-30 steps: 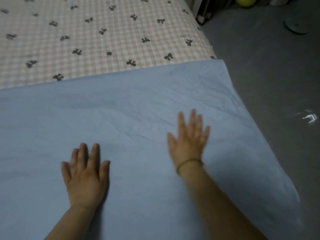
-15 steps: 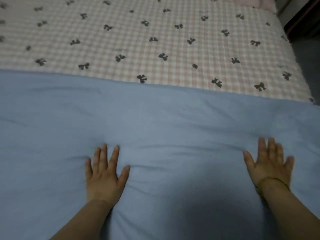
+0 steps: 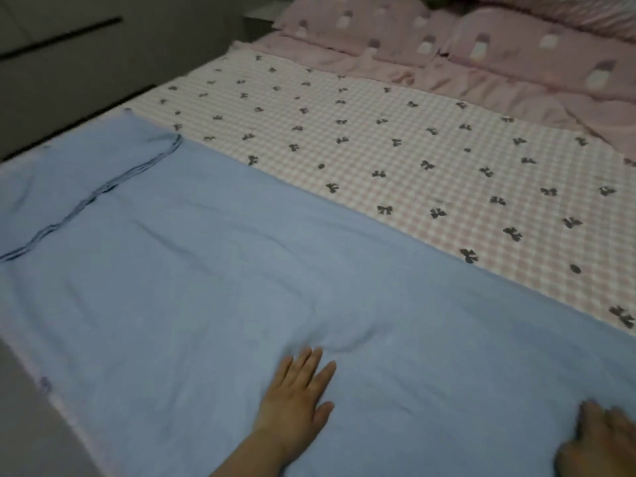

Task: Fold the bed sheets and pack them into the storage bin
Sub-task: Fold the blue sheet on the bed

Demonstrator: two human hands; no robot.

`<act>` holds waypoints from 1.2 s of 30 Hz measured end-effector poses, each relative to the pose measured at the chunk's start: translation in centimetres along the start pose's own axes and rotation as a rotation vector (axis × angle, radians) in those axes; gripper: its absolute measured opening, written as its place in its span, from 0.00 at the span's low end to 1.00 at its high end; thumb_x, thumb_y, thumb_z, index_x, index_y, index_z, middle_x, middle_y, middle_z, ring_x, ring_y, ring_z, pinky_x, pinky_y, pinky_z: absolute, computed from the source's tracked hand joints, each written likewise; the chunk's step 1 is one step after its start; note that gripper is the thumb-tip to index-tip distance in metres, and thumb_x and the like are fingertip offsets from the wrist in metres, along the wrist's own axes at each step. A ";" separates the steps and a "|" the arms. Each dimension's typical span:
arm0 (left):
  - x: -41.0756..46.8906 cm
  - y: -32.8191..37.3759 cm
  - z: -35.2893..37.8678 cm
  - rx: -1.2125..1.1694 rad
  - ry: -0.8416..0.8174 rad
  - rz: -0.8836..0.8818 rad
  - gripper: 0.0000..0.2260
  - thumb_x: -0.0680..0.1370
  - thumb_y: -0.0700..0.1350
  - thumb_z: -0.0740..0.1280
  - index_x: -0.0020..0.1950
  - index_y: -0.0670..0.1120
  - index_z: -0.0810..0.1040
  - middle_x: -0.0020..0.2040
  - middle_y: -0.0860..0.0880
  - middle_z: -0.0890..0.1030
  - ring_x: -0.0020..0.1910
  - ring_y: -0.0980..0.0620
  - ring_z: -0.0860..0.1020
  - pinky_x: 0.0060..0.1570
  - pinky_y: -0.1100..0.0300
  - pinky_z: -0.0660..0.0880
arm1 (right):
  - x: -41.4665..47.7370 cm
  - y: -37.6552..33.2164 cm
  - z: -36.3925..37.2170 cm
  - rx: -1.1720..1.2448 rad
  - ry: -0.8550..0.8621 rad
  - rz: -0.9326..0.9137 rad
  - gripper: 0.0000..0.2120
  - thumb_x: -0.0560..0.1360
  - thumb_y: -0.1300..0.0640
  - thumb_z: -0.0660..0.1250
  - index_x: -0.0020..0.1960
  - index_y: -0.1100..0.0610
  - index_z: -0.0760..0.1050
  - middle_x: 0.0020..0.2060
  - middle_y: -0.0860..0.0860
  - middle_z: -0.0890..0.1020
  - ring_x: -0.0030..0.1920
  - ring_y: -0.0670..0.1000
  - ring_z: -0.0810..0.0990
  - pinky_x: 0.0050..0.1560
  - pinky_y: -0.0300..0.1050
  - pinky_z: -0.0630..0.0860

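The sheet (image 3: pixel 206 287) is showing a plain light blue, near and to the left on the bed. Its hem (image 3: pixel 102 192) is running as a darker blue wavy line at the far left. Behind it, the bed cover (image 3: pixel 378 149) is showing small pink and white checks, with dark grey bows and dots scattered over them. At the far right, the pillows (image 3: pixel 516 46) are showing a dusty pink with pale, bottle-like shapes. The blanket (image 3: pixel 481 87) in front of them is showing a plain soft pink. The floor (image 3: pixel 27 425), near left, is looking grey. The cabinet (image 3: pixel 69 63), far left, is looking grey with a black line.
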State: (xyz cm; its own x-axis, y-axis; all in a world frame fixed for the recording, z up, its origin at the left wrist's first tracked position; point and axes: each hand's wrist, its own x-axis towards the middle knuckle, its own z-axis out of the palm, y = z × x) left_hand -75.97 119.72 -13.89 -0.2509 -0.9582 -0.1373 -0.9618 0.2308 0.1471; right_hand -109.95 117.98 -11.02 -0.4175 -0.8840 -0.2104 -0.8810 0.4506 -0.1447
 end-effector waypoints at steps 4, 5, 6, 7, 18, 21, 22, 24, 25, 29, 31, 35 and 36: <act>-2.6 -8.8 -1.7 0.044 0.294 -0.241 0.23 0.80 0.59 0.39 0.75 0.57 0.48 0.77 0.51 0.52 0.75 0.56 0.40 0.72 0.59 0.41 | -5.3 -15.4 -0.6 0.076 -0.171 -0.077 0.29 0.77 0.48 0.55 0.74 0.60 0.56 0.75 0.58 0.54 0.74 0.58 0.55 0.71 0.51 0.49; -3.7 -12.4 -2.2 0.015 0.289 -0.327 0.24 0.80 0.60 0.38 0.76 0.56 0.44 0.74 0.49 0.61 0.75 0.55 0.43 0.71 0.60 0.40 | -6.4 -20.6 0.5 0.058 -0.191 -0.210 0.30 0.78 0.48 0.56 0.75 0.57 0.50 0.75 0.56 0.49 0.75 0.55 0.50 0.73 0.49 0.47; -4.7 -15.3 -2.8 -0.004 0.237 -0.404 0.25 0.80 0.60 0.38 0.76 0.55 0.42 0.69 0.47 0.71 0.75 0.52 0.47 0.71 0.61 0.40 | -7.9 -24.8 1.7 0.053 -0.237 -0.329 0.31 0.79 0.46 0.54 0.76 0.56 0.45 0.76 0.55 0.45 0.76 0.53 0.47 0.73 0.48 0.44; -5.4 -18.3 -2.9 -0.011 0.219 -0.446 0.25 0.80 0.60 0.38 0.76 0.55 0.42 0.62 0.45 0.78 0.72 0.49 0.53 0.71 0.62 0.40 | -9.2 -28.6 2.6 0.037 -0.279 -0.413 0.33 0.78 0.42 0.49 0.75 0.55 0.41 0.75 0.54 0.43 0.76 0.52 0.46 0.74 0.47 0.44; -12.7 -51.8 -8.6 -0.154 0.339 -0.298 0.32 0.82 0.55 0.43 0.40 0.46 0.85 0.40 0.47 0.84 0.42 0.51 0.81 0.47 0.62 0.68 | -20.4 -67.9 11.2 0.523 -0.585 -0.354 0.23 0.79 0.57 0.58 0.73 0.58 0.59 0.70 0.54 0.66 0.69 0.53 0.65 0.69 0.42 0.60; -10.7 -55.7 -11.1 -0.153 0.459 -0.458 0.21 0.73 0.52 0.56 0.47 0.40 0.83 0.46 0.41 0.83 0.47 0.44 0.80 0.51 0.50 0.76 | -20.1 -70.8 11.9 0.710 -0.535 -0.146 0.17 0.78 0.61 0.60 0.66 0.60 0.68 0.60 0.55 0.75 0.60 0.55 0.74 0.65 0.45 0.68; -9.9 -57.2 -11.5 -0.130 0.412 -0.481 0.22 0.70 0.53 0.57 0.49 0.40 0.82 0.47 0.40 0.83 0.46 0.42 0.81 0.48 0.45 0.77 | -19.6 -72.4 12.3 0.777 -0.536 -0.096 0.15 0.77 0.62 0.61 0.63 0.61 0.71 0.55 0.56 0.77 0.55 0.56 0.76 0.61 0.47 0.72; -8.8 -59.1 -11.4 -0.070 0.352 -0.495 0.24 0.69 0.56 0.58 0.51 0.40 0.82 0.46 0.40 0.83 0.44 0.40 0.82 0.46 0.43 0.77 | -18.7 -75.0 12.8 0.943 -0.557 -0.003 0.08 0.76 0.65 0.62 0.55 0.61 0.73 0.41 0.55 0.78 0.41 0.53 0.77 0.47 0.45 0.76; -8.1 -60.3 -10.9 -0.054 0.339 -0.486 0.25 0.68 0.57 0.59 0.51 0.40 0.82 0.45 0.41 0.83 0.42 0.41 0.83 0.48 0.47 0.77 | -18.1 -76.8 13.2 1.000 -0.570 0.024 0.06 0.76 0.65 0.62 0.53 0.61 0.73 0.37 0.54 0.77 0.37 0.51 0.76 0.43 0.43 0.76; -5.8 -64.0 -9.0 -0.004 0.334 -0.409 0.22 0.62 0.59 0.62 0.45 0.45 0.83 0.36 0.48 0.82 0.33 0.48 0.81 0.43 0.58 0.69 | -15.7 -84.3 14.3 1.087 -0.567 0.127 0.04 0.78 0.62 0.61 0.46 0.62 0.71 0.34 0.55 0.76 0.33 0.51 0.75 0.39 0.44 0.75; -4.7 -65.0 -8.7 -0.023 0.355 -0.341 0.13 0.63 0.52 0.60 0.35 0.48 0.82 0.31 0.51 0.78 0.27 0.50 0.78 0.36 0.60 0.65 | -13.9 -87.9 14.4 1.105 -0.536 0.148 0.10 0.77 0.57 0.62 0.45 0.64 0.72 0.41 0.57 0.78 0.38 0.55 0.77 0.41 0.49 0.76; -4.0 -66.7 -8.5 -0.156 0.309 -0.234 0.14 0.66 0.49 0.56 0.26 0.48 0.77 0.26 0.54 0.76 0.24 0.57 0.77 0.19 0.67 0.69 | -10.8 -91.9 14.7 0.867 -0.292 0.066 0.12 0.77 0.58 0.61 0.37 0.63 0.71 0.37 0.54 0.76 0.44 0.55 0.74 0.41 0.38 0.66; -3.9 -67.2 -8.6 -0.167 0.309 -0.198 0.14 0.66 0.49 0.56 0.25 0.48 0.78 0.26 0.55 0.76 0.24 0.58 0.77 0.19 0.68 0.69 | -10.5 -92.0 15.1 0.832 -0.222 0.061 0.16 0.77 0.60 0.60 0.31 0.60 0.64 0.31 0.51 0.70 0.38 0.54 0.71 0.35 0.37 0.60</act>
State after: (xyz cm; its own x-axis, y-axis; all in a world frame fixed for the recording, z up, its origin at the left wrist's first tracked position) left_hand -9.40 106.48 -14.80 0.0062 -0.9930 0.1180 -0.9508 0.0307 0.3083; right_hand -21.20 87.68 -10.09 -0.3288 -0.8496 -0.4123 -0.3724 0.5179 -0.7701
